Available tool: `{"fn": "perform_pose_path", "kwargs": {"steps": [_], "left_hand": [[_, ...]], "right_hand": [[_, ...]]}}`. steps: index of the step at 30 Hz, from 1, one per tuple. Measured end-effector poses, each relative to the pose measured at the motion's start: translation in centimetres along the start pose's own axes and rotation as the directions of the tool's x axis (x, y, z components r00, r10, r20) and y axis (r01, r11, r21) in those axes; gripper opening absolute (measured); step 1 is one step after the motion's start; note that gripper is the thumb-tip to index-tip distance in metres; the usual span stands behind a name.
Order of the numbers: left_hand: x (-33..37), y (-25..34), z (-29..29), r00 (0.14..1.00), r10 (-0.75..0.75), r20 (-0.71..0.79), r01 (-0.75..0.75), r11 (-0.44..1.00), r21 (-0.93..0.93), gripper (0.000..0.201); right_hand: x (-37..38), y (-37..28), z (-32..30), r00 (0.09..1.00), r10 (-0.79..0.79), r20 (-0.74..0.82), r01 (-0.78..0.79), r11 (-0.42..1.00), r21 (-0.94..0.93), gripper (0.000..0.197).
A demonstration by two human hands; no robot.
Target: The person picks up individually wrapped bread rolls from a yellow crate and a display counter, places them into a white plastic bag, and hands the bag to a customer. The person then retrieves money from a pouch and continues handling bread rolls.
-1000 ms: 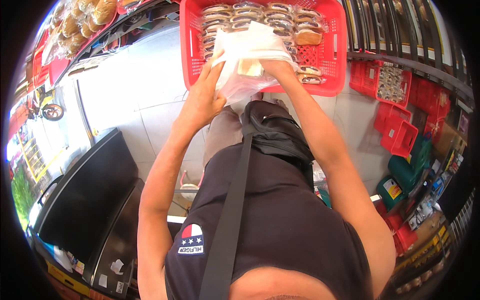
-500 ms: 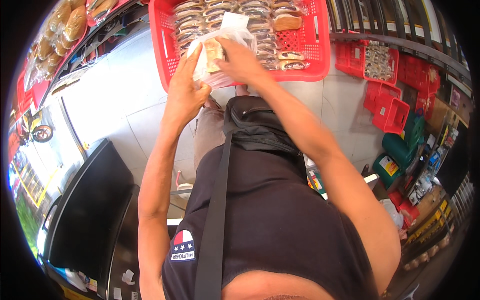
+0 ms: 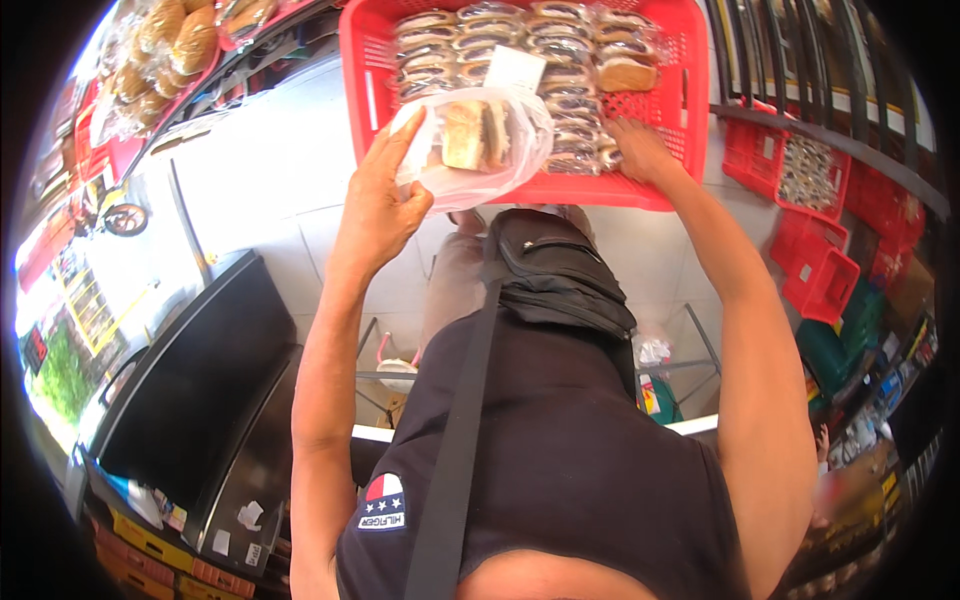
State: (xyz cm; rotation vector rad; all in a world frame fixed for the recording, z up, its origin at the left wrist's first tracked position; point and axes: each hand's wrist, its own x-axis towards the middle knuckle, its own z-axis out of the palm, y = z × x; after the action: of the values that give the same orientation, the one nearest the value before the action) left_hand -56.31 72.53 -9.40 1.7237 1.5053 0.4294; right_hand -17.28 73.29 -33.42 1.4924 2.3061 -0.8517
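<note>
My left hand (image 3: 385, 195) grips the rim of a thin, whitish plastic bag (image 3: 535, 140), thumb and fingers pinching its left side. Through the bag's wide mouth a few pieces of filled bread (image 3: 463, 135) show, one with its pale brown top upward. To the right, my right hand (image 3: 645, 150) reaches down into a red plastic crate (image 3: 688, 110). Its fingers are curled at a plastic-wrapped bun (image 3: 608, 157) in the near right part, and they partly hide it. Rows of dark-filled wrapped buns (image 3: 560, 45) fill most of the crate.
White paper (image 3: 515, 70) lies on the buns. Bagged bread (image 3: 150, 60) is at the far left. More red crates (image 3: 815, 265) stand on the floor to the right, near a metal rack (image 3: 800, 60). A black cabinet-like thing (image 3: 190, 350) is at my left.
My right hand has left the bread in the bag and moved right, down to the buns in the crate. The bag's mouth now gapes wider in my left hand. The whole view has shifted.
</note>
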Motion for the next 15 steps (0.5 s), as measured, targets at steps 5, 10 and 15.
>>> {"fn": "perform_pose_path", "kwargs": {"steps": [5, 10, 15], "left_hand": [[1.2, 0.6, -1.0, 0.998, -0.02, 0.065, 0.022, 0.999, -0.026, 0.074], [1.3, -0.2, -1.4, 0.993, 0.001, 0.118, -0.003, 1.0, 0.017, 0.078], [1.2, -0.9, -1.5, 0.982, 0.097, 0.163, -0.101, 0.995, 0.014, 0.083]], "right_hand": [[-0.6, -0.5, -0.3, 0.989, 0.14, -0.056, -0.134, 0.986, 0.104, 0.063], [-5.2, -5.7, -11.3, 0.943, 0.116, -0.311, -0.078, 0.988, 0.135, 0.057], [-3.2, -14.6, -15.4, 0.636, -0.38, -0.671, 0.636, 0.751, 0.177, 0.041]]}}
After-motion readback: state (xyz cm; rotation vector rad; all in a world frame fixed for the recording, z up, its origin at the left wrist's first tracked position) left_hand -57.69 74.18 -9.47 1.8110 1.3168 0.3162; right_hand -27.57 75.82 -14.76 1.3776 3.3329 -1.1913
